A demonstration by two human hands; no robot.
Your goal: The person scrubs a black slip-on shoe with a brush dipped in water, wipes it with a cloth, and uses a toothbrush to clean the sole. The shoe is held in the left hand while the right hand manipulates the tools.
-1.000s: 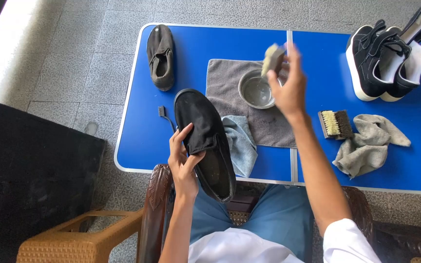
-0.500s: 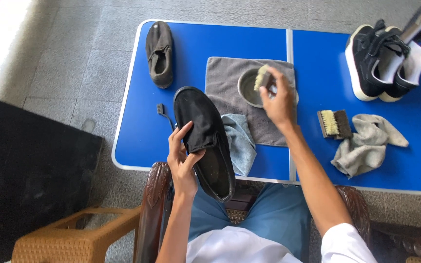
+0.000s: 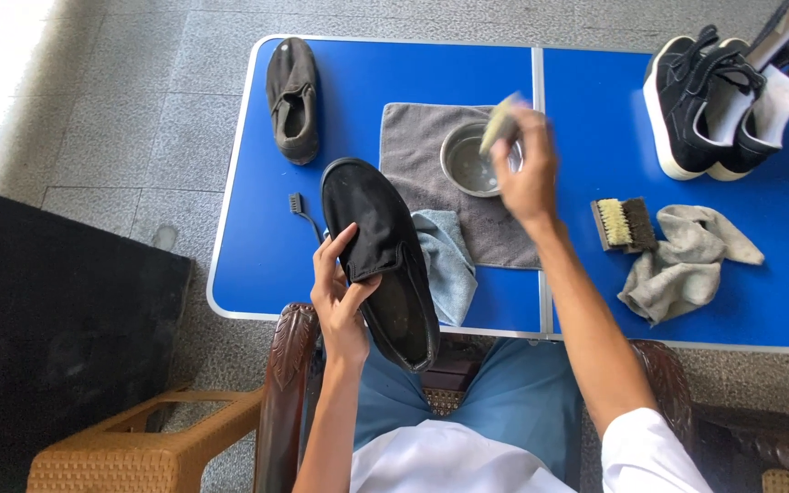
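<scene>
At the far left of the blue folding table [image 3: 257, 274] lies a worn grey-brown slip-on shoe [image 3: 292, 99], soft and creased, its length running toward and away from the person. Just nearer, a small dark toothbrush [image 3: 298, 206] pokes out beside the black slip-on shoe [image 3: 381, 251], a matte canvas piece that the left hand [image 3: 340, 297] grasps at its side, fingers curled over the upper. Its long axis runs diagonally, toe up and left over the table, heel down toward the lap. A pale blue cloth [image 3: 445, 260] is bunched just beside it, overlapping a flat grey towel [image 3: 422, 146] that carries a round metal bowl [image 3: 463, 164]. Above the bowl the right hand [image 3: 527, 173] clenches a blurred pale brush [image 3: 499, 123]. Further right sit a bristled wooden brush [image 3: 625, 224], a crumpled grey rag [image 3: 687, 260], and a pair of black white-soled sneakers [image 3: 700, 105].
</scene>
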